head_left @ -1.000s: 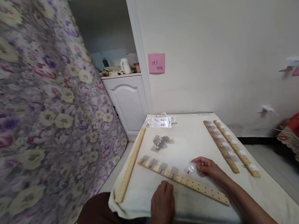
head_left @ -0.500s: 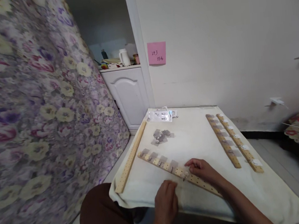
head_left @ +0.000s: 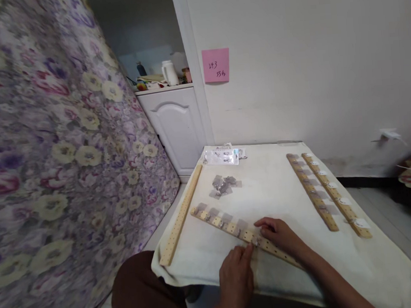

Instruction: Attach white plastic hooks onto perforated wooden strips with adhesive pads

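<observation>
A perforated wooden strip (head_left: 229, 228) lies slanted across the near part of the white-covered table (head_left: 272, 191). Several small clear bags hang along its left half. My right hand (head_left: 279, 234) rests on the strip, fingers pinched on a small clear bag with a metal piece at about the strip's middle. My left hand (head_left: 234, 277) reaches up from the near edge, its fingertips meeting the same spot on the strip. A loose heap of small bags (head_left: 224, 184) lies farther back.
Another wooden strip (head_left: 182, 215) lies along the table's left edge. Two filled strips (head_left: 324, 194) lie at the right. A clear packet (head_left: 223, 156) sits at the far edge. Floral fabric hangs at left; a white cabinet and a pink note are behind.
My right hand brought the small bag from beside the strip onto it. My left hand moved up and right to meet it. The camera view dropped slightly.
</observation>
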A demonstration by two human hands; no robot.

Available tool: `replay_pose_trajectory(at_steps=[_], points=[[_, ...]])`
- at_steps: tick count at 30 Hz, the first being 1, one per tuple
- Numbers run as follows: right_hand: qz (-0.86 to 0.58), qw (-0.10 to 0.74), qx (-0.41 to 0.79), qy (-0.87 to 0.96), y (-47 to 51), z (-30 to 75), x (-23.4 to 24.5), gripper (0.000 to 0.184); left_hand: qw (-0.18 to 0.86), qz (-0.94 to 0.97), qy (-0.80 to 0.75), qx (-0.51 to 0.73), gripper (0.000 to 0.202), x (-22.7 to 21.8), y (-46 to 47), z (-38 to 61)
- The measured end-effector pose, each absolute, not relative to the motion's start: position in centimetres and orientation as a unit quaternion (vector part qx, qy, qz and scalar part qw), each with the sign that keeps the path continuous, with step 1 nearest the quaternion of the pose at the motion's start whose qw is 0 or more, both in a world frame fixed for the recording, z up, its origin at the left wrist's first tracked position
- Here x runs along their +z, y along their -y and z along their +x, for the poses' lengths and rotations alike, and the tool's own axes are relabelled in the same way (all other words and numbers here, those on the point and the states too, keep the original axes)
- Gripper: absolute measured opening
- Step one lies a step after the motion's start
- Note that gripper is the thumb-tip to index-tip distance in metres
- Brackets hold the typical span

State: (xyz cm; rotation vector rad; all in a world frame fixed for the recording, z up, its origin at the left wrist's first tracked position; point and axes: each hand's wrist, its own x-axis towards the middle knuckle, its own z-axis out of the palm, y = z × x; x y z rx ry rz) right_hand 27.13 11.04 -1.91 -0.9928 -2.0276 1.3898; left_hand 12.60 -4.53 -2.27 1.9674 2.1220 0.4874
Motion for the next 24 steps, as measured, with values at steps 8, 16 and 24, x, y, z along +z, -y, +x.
replay_pose_trajectory(at_steps=[8,16,24], points=[[-0.365,0.244,0.509,0.74,-11.02,27.04,-2.25,0.024,0.102,0.665,-0.724,0.154,0.062,-2.2,4.61,12.76],[-0.371,0.246,0.507,0.738,-10.98,27.03,-2.11,0.025,0.089,0.663,-0.728,0.152,0.062,-2.1,4.48,12.95],[-0.372,0.251,0.493,0.745,-10.72,27.06,-1.61,0.025,0.083,0.665,-0.727,0.146,0.064,-2.07,4.55,12.99]])
